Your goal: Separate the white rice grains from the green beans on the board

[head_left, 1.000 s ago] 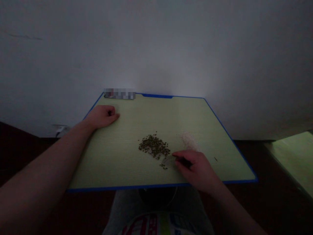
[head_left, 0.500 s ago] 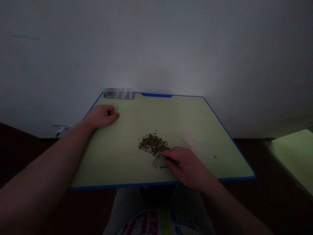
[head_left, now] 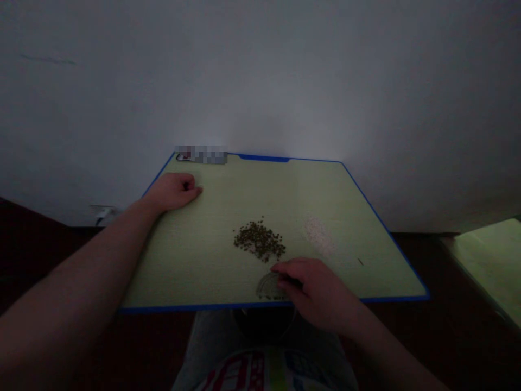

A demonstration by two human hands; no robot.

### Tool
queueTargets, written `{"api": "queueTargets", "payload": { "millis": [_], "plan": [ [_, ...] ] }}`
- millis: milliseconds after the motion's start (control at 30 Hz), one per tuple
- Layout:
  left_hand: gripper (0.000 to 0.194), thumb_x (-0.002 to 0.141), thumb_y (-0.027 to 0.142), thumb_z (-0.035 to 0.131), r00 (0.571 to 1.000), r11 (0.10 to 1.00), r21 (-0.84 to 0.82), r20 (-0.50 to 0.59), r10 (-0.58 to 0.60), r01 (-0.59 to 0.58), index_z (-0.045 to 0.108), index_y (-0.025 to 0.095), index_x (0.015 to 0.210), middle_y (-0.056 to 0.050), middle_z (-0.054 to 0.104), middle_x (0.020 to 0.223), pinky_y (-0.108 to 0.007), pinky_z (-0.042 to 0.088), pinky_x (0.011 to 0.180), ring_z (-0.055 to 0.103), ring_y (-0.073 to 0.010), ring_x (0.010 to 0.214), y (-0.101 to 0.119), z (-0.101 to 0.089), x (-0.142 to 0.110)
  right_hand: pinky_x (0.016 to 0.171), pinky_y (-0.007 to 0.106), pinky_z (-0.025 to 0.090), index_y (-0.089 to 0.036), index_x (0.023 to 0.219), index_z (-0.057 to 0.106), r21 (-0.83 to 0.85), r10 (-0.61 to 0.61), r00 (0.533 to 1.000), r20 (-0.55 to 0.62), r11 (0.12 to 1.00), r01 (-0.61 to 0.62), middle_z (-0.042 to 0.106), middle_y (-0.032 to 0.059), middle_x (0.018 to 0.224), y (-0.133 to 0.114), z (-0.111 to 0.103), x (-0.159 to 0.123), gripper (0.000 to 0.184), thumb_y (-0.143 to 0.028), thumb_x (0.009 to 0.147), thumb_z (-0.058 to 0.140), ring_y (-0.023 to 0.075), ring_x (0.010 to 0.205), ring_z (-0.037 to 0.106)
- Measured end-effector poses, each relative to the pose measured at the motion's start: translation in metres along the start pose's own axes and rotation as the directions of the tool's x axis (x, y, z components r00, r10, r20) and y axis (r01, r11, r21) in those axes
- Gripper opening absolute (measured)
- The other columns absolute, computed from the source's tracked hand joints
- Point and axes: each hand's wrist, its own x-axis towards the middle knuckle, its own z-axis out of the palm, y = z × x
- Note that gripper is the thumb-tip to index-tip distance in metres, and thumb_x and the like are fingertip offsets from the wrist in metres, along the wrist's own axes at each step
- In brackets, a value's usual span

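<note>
My right hand [head_left: 311,285] pinches a clear, round, lid-like disc [head_left: 266,285] near the table's front edge. A few dark grains lie along the disc's near side. Just beyond it is a loose pile of brownish-green beans or grains [head_left: 259,239]. A paler scatter of small whitish grains [head_left: 318,233] lies to the right of that pile. My left hand [head_left: 176,190] rests at the left side of the tabletop, its fingers curled in with nothing visible in them.
The pale tabletop [head_left: 244,190] has a blue rim and stands against a grey wall [head_left: 260,81]. A dark bowl [head_left: 264,323] sits below the front edge, over my lap. A blurred flat item [head_left: 203,155] lies at the back left. A small dark sliver [head_left: 360,262] lies at right.
My right hand has drawn the clear disc toward the front edge, away from the dark pile, with a few grains along it. My left hand stays in place on the tabletop.
</note>
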Motion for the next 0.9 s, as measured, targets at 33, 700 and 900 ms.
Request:
{"api": "queueTargets", "payload": {
  "millis": [33, 700, 900],
  "plan": [
    [0.037, 0.079, 0.057, 0.047, 1.000, 1.000, 0.000, 0.000, 0.002, -0.002, 0.052, 0.023, 0.067, -0.004, 0.055, 0.063, -0.032, 0.036, 0.063, 0.052, -0.0195, 0.065, 0.000, 0.000, 0.000, 0.091, 0.039, 0.059, -0.016, 0.117, 0.079, -0.004, 0.010, 1.000, -0.002, 1.000, -0.010, 0.083, 0.0119, 0.107, -0.001, 0.000, -0.001, 0.033, -0.014, 0.093, 0.058, 0.0254, 0.098, 0.077],
    [0.037, 0.077, 0.059, 0.048, 1.000, 1.000, -0.013, 0.006, -0.004, 0.004, 0.051, 0.023, 0.066, -0.003, 0.052, 0.060, -0.033, 0.036, 0.064, 0.050, -0.0194, 0.063, 0.001, -0.002, 0.001, 0.076, 0.036, 0.064, -0.021, 0.112, 0.079, 0.033, -0.034, 0.973, -0.227, 0.999, 0.043, 0.082, 0.0076, 0.093, 0.003, 0.010, -0.039, 0.029, -0.020, 0.094, 0.056, 0.0222, 0.081, 0.078],
    [0.037, 0.077, 0.058, 0.049, 1.000, 1.000, -0.029, 0.008, 0.000, 0.000, 0.053, 0.023, 0.067, -0.003, 0.053, 0.061, -0.033, 0.036, 0.065, 0.051, -0.0197, 0.064, 0.000, -0.002, 0.000, 0.069, 0.032, 0.064, -0.017, 0.105, 0.078, -0.260, -0.278, 0.870, -0.406, 0.948, 0.182, 0.081, 0.0113, 0.094, 0.006, 0.012, -0.041, 0.029, -0.013, 0.095, 0.051, 0.0206, 0.078, 0.076]
  ]
}}
